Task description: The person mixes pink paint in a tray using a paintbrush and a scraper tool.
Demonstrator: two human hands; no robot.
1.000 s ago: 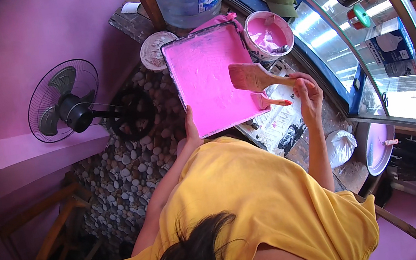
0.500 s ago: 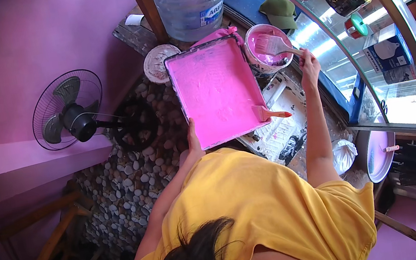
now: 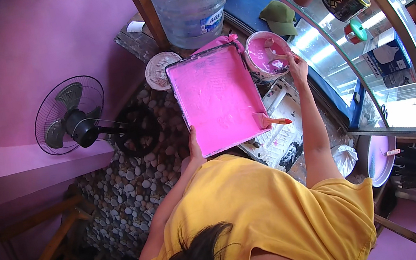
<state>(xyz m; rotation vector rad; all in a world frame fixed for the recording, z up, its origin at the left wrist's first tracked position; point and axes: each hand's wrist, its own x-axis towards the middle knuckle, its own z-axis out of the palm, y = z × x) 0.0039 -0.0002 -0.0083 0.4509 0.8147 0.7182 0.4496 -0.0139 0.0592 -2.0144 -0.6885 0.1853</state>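
My left hand (image 3: 196, 144) grips the near left edge of a paint tray (image 3: 220, 101) coated in wet pink paint. In my right hand (image 3: 298, 68) is the handle of a paintbrush (image 3: 275, 55), its bristle end down inside a paint bucket (image 3: 260, 74) that stands at the tray's far right. Pink paint covers the bucket's inside; the bristle tips are hard to make out. A second, smaller paintbrush (image 3: 276, 121) with an orange-red handle lies across the tray's near right corner, touched by neither hand.
A paint-smeared round lid (image 3: 162, 71) lies beyond the tray's left corner. Behind stands a large clear water bottle (image 3: 192, 15). To the right are a green cap (image 3: 279, 17) and a glass display case (image 3: 336, 47). A black fan (image 3: 76, 123) stands left, by the pink wall.
My right hand has shifted slightly left, and its brush has turned and dipped lower into the bucket. The tray sits slightly lower in the view, still held by my left hand.
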